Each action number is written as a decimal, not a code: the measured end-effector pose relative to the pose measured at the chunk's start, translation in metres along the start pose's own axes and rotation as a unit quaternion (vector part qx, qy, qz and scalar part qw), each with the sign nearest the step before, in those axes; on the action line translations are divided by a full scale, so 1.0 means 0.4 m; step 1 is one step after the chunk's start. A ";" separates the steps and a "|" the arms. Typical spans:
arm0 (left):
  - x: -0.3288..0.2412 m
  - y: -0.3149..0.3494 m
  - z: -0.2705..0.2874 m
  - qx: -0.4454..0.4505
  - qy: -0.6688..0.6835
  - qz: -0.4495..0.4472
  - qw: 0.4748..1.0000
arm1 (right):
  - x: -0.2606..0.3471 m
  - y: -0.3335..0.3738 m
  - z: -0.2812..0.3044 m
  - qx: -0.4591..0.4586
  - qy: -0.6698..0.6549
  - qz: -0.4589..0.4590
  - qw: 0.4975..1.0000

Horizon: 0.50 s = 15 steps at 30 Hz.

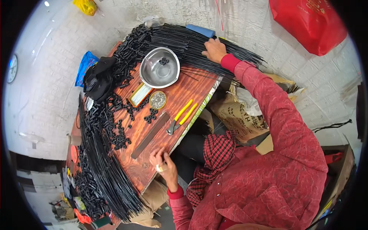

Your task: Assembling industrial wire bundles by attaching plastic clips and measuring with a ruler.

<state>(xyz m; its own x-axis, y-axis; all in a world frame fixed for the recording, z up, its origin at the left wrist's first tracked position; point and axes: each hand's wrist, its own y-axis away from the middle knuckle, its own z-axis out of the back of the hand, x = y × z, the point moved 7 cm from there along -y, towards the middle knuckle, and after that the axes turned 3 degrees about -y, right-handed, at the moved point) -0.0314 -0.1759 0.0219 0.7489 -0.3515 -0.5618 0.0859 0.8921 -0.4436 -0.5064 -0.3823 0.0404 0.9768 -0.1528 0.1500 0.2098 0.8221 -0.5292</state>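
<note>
Pale tiled floor [268,27] all around, daylit and dusty. Low wooden desk [153,153] of reddish-brown grain in the middle. Red plastic bag [306,23] at upper right, blue bag [85,65] at left, yellow bag [86,5] at top. Round clock [12,68] at far left edge.

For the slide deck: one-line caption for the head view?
Right hand on black rods, left hand resting by a metal ruler on the wooden table.

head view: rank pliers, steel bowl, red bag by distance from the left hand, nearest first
From the left hand, at the table's near edge:
1. Yellow-handled pliers, just beyond it on the wooden tabletop.
2. Steel bowl, farther up the table, beside the black rods.
3. Red bag, off the table on the floor, far right.
</note>
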 end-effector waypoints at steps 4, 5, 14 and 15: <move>-0.051 -0.006 -0.018 0.003 0.014 0.002 1.000 | -0.006 -0.038 -0.019 0.084 0.010 -0.001 0.996; -0.058 -0.004 -0.025 0.008 0.009 -0.005 1.000 | -0.012 -0.050 -0.024 0.092 -0.005 -0.009 0.996; -0.075 0.006 -0.055 0.010 0.011 -0.019 1.000 | -0.118 -0.086 -0.059 0.189 -0.186 -0.118 0.957; -0.068 0.009 -0.054 0.009 0.016 -0.012 1.000 | -0.129 -0.084 -0.051 0.169 -0.208 -0.147 0.952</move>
<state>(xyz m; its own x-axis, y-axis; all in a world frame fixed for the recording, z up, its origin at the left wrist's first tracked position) -0.0656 -0.1693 0.0206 0.7248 -0.3808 -0.5742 0.1156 0.8888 -0.4435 -0.5632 -0.4132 0.0336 0.7620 -0.2310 0.6049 0.3771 0.9178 -0.1246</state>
